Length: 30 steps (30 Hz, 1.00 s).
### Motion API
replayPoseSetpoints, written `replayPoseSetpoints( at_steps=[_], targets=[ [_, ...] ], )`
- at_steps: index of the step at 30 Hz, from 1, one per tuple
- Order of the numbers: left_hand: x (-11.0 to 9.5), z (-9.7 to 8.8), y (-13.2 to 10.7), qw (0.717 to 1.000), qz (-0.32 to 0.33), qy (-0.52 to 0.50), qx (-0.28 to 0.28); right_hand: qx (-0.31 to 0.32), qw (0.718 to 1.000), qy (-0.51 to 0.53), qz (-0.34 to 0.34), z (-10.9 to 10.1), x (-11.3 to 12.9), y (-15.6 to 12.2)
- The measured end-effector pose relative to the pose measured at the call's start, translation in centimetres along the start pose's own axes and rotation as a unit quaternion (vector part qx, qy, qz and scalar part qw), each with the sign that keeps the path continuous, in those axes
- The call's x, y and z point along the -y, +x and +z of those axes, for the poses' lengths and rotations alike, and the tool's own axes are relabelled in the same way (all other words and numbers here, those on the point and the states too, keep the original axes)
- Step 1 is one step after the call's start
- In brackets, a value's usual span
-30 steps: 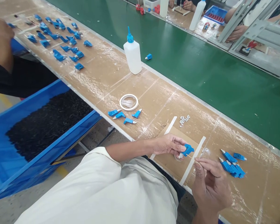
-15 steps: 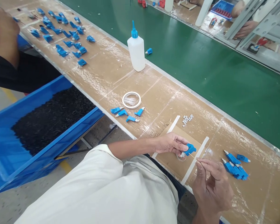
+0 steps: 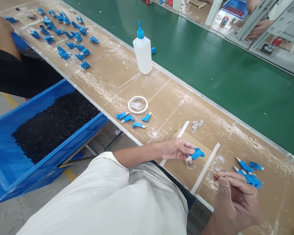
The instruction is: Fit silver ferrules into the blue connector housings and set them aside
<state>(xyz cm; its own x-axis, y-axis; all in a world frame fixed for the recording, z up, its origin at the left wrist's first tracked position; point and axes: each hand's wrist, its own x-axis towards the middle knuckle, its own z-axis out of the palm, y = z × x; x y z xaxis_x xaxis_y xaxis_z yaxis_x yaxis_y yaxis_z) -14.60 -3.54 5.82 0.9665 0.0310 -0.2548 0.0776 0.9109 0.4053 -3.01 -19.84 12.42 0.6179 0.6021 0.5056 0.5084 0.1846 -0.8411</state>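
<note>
My left hand (image 3: 178,149) is closed on a blue plastic part (image 3: 197,153) with a whitish tip, held over a cardboard sheet (image 3: 178,169) that white tape borders. Just under the part sits a small clear round dish (image 3: 191,165). My right hand (image 3: 235,197) pinches a thin wooden stick (image 3: 214,171), whose end points toward the blue part but is apart from it. Beyond the cardboard lies a small pile of tiny white pieces (image 3: 197,125). More blue parts (image 3: 247,171) are grouped to the right, partly behind my right hand.
A white squeeze bottle (image 3: 142,55) stands by the green belt (image 3: 210,75). Left of the cardboard are a tape roll (image 3: 138,105) and several blue parts (image 3: 133,119). A co-worker's arm (image 3: 5,36) is at far left, above a blue bin (image 3: 39,98) of black pieces.
My right hand has drawn the stick back to the right, away from the blue part. My left hand has shifted slightly left with the part. The blue piece on the belt has moved behind the bottle.
</note>
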Motion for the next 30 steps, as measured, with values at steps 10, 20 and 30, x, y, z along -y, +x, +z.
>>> replayPoseSetpoints(
  at_steps=[10,20,30],
  targets=[
    [-0.4,-0.6,-0.2,1.0,0.024,0.001,-0.012,0.218,0.955,-0.199,-0.035,-1.1,-2.7,-1.4],
    [-0.3,-1.3,-2.3,0.995,0.079,-0.026,-0.05,0.215,0.943,-0.253,-0.024,-1.3,-4.8,4.1],
    [0.8,-2.5,-1.8,0.994,0.087,-0.031,-0.056,0.353,0.904,-0.211,-0.116,3.9,-11.7,9.1]
  ],
)
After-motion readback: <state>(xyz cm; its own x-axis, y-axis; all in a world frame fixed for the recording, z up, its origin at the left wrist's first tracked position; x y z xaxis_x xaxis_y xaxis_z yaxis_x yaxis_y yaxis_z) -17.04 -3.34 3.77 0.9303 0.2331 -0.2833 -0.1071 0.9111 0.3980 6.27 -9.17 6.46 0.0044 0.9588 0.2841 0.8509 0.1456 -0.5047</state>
